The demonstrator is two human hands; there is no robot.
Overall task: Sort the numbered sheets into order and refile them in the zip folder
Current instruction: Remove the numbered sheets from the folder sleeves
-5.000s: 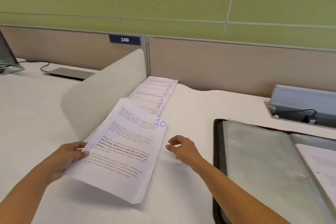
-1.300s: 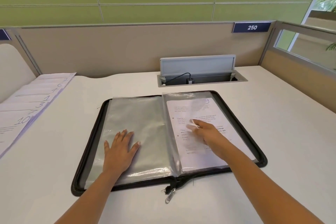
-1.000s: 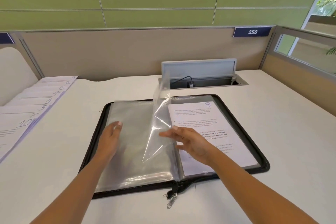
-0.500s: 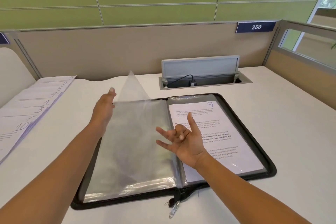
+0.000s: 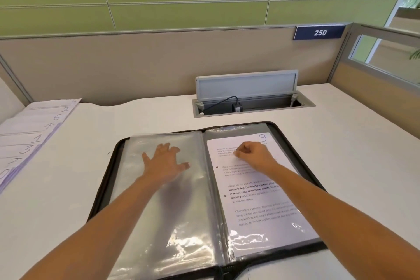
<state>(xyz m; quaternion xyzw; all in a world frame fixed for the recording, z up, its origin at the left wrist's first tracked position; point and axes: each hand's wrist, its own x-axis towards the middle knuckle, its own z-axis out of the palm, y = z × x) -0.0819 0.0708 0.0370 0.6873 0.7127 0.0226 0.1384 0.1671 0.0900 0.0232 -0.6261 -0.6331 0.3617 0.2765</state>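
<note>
Clear sleeves [image 5: 172, 223] under flat open left hand [image 5: 164, 163], right hand [image 5: 254, 153] curled on sheet 9 [image 5: 261, 202], grip unclear

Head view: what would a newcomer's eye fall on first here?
The open zip folder lies in the middle of the desk, with a sheet marked 9 in its right-hand sleeve. The left hand presses flat on the clear left sleeves, and the right hand rests curled on that sheet. A row of numbered sheets lies at the far left.

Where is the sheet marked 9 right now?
In the head view, sheet 9 lies in the open zip folder's right half, under the right hand.
</note>
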